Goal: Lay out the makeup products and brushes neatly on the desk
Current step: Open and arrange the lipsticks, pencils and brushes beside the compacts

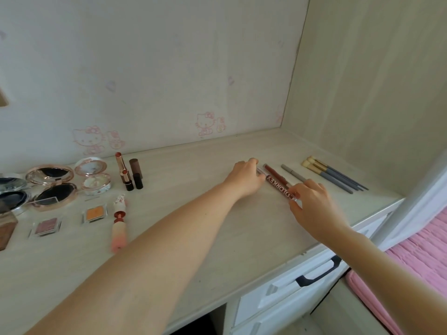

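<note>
Head view: both hands are out over the pale wood-grain desk (193, 238), right of centre. The left hand (244, 177) has its fingers curled down on the far end of a clear-capped tube (260, 170), gripping it. The right hand (312, 206) pinches the near end of the dark red lip gloss tube printed COLORKEY (280, 187) between thumb and fingertips. Just right of it lies one slim grey pencil (294, 173), then three grey-handled brushes with pale bristles (331, 175), side by side.

Over on the left: two upright lipsticks with rose-gold cases (123, 171), two dark brown stick tubes (136, 174), one rose-gold open compact with a mirror (52, 186), one white floral open compact (94, 176), two small clear eyeshadow pans (94, 213), and one pink-handled brush (119, 223) lying flat.
</note>
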Demonstrator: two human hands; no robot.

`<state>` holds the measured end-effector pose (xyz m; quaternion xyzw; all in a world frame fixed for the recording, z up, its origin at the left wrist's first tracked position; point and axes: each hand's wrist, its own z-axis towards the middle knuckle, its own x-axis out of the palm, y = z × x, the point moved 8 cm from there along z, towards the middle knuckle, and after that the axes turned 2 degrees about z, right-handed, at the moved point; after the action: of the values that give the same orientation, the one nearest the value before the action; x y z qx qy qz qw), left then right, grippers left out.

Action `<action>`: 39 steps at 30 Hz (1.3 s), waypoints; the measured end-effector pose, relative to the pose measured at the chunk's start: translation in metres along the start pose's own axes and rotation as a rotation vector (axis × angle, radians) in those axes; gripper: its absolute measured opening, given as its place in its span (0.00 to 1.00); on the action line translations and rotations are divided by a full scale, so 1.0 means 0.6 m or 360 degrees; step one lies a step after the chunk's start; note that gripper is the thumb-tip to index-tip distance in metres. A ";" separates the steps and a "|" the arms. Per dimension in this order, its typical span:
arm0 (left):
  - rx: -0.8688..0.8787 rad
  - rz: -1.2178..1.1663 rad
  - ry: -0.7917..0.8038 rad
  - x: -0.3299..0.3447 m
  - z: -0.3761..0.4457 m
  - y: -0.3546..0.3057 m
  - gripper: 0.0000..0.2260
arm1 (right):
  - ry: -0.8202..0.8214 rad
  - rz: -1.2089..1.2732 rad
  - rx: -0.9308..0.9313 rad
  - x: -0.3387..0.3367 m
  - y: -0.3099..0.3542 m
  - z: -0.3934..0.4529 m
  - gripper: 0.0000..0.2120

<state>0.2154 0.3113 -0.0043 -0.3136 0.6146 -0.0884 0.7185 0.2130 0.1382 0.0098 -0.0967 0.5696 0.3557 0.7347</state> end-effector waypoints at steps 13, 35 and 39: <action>-0.0028 -0.0109 -0.0020 -0.019 -0.021 0.013 0.22 | 0.0060 0.0089 -0.0043 0.000 0.023 -0.010 0.09; -0.0578 -0.2098 -0.0395 -0.180 -0.235 0.163 0.10 | 0.0237 0.0833 0.0036 -0.013 0.226 -0.085 0.12; -0.0621 -0.2253 -0.0439 -0.209 -0.275 0.207 0.03 | 0.0253 0.0965 0.0035 -0.010 0.282 -0.103 0.08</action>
<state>-0.0003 0.4170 0.0222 -0.7643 0.1746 -0.3788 0.4918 0.0578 0.2253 0.0396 0.0581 0.6318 0.5438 0.5493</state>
